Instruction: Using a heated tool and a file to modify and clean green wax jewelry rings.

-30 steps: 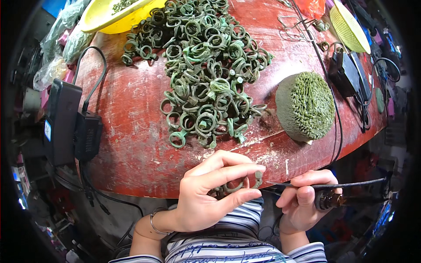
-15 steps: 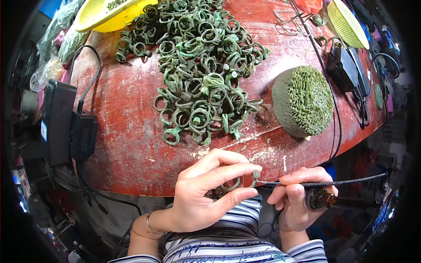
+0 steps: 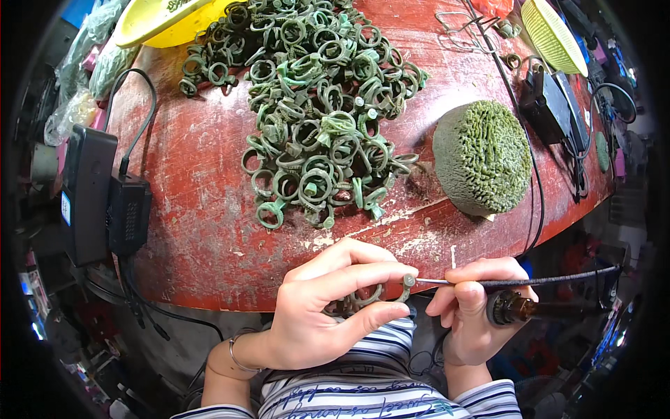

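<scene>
My left hand [image 3: 328,300] is closed, pinching a small green ring [image 3: 407,285] between thumb and fingertips. More green rings [image 3: 366,297] sit inside the curl of that hand. Facing it, my right hand [image 3: 481,300] grips a thin metal-tipped tool [image 3: 436,281] with a black braided cord, like a pen. Its tip meets the round top of the pinched ring, or lies right beside it. A dark brown, bottle-like piece [image 3: 513,307] with a ridged end rests against the same hand; whether the fingers hold it is unclear. Beyond my hands lies a large pile of similar rings [image 3: 314,126].
The red, worn table [image 3: 202,237] has a rough green cylindrical block [image 3: 485,157] at right. Black power adapters stand at left [image 3: 129,213] and right [image 3: 548,108], with cables. A yellow basin [image 3: 181,28] is at far left, a yellow-green basket [image 3: 555,35] at far right.
The tool's tip has risen slightly, from beside the ring's lower part to its round top. My left hand keeps its pinch. The whole view has shifted a little.
</scene>
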`<state>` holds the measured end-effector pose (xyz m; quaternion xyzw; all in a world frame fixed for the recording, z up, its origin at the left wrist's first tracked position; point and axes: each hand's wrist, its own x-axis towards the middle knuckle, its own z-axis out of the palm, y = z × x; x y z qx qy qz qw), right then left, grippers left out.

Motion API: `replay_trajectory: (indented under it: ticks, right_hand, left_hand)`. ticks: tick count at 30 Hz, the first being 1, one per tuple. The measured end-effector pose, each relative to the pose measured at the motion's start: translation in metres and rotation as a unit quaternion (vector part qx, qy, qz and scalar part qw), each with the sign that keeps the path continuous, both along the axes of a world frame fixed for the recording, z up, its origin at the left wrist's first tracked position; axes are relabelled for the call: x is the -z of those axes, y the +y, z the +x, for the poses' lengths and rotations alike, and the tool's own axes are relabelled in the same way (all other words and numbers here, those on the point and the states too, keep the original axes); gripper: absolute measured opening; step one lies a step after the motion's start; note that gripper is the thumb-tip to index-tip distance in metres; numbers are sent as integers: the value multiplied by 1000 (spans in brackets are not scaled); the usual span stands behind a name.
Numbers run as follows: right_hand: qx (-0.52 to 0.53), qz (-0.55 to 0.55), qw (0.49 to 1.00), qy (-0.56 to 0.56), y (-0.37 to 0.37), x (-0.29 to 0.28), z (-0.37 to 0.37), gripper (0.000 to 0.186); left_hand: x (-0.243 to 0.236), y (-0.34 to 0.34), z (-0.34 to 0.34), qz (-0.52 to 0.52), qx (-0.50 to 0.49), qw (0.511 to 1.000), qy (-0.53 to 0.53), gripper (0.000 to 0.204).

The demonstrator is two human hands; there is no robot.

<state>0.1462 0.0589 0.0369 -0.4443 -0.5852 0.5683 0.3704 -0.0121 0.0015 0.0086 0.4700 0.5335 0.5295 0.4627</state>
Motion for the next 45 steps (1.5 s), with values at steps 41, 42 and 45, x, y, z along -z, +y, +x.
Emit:
replay_trajectory:
  ticks: [41,42,45]
  right_hand:
    - [-78,-129,988,-25,-4,2,8,15]
    - [-82,-144,985,-37,-4,2,8,16]
    - [-66,-149,986,-28,-4,4,6,15]
  left_hand:
    - [1,0,14,-4,-15,992,-124,33]
    - [-1,0,14,2,-16,996,-89,35]
    - [-4,0,12,12,-16,999,-34,35]
